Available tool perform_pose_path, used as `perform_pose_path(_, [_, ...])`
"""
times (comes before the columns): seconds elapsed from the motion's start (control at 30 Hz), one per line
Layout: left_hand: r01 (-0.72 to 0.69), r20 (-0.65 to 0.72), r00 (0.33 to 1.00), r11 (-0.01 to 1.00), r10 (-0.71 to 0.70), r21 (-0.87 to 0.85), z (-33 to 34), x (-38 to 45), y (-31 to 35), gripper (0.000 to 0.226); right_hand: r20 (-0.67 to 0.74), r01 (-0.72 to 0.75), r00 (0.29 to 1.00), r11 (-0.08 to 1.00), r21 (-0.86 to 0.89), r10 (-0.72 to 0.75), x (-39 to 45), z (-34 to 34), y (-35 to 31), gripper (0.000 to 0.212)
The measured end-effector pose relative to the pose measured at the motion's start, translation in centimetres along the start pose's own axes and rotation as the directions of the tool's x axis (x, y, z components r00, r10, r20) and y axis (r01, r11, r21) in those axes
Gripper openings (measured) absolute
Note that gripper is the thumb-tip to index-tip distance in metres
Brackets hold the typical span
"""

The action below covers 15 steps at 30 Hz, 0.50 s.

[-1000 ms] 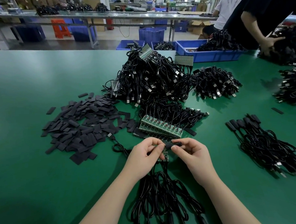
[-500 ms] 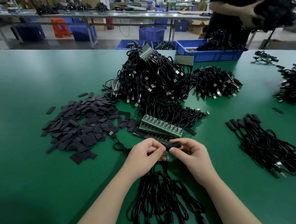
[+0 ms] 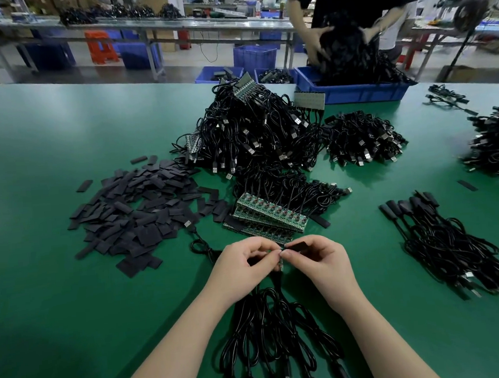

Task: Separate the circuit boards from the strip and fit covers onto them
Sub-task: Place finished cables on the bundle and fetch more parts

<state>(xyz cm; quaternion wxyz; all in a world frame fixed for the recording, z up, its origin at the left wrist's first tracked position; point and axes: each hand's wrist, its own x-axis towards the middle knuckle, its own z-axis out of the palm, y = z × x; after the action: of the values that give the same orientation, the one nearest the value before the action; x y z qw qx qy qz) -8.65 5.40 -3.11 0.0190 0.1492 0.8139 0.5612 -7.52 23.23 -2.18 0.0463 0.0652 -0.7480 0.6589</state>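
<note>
**benchmonkey:** Green bench mat [image 3: 49, 173] in a busy assembly shop, cable heaps everywhere, someone in black across the table digging in a blue bin [image 3: 353, 93]. Both hands are at the near middle. The left hand [image 3: 242, 266] has its fingertips curled in and pinched on what looks like a small circuit board, though I can only see a sliver of green under the fingers. The right hand [image 3: 321, 257] has thumb and forefinger clamped on a black cover [image 3: 298, 246], held right at the board end.

**solderjoe:** How do those bits handle, you reckon?

**benchmonkey:** My guess is feather-light. The cover looks like thin, soft sleeve that squashes flat, so I'd pinch it by the edges to keep the mouth open. The board should be stiff but snappable, so hold its long edges, not the parts or the cable joint. The attached cables [image 3: 267, 335] trailing toward the person will tug a bit.

**solderjoe:** Where's the rest of the stock?

**benchmonkey:** The strip of boards [image 3: 270, 214] is stacked just beyond the hands, with the pile of loose covers [image 3: 134, 208] to the left. Finished leads [image 3: 453, 242] lie well off to the right, I think.
</note>
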Motion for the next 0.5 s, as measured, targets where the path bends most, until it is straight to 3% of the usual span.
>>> perform_pose_path(0.3, [0.039, 0.01, 0.999, 0.999, -0.039, 0.022, 0.05, 0.14, 0.23, 0.017, 0.09, 0.013, 0.996, 0.998, 0.054, -0.018, -0.14, 0.15, -0.29, 0.034])
perform_pose_path(0.5, [0.07, 0.04, 0.997, 0.998, -0.07, 0.001, -0.1, 0.19, 0.23, 0.014, 0.09, -0.012, 0.996, 0.999, 0.043, 0.008, -0.22, 0.11, -0.48, 0.03])
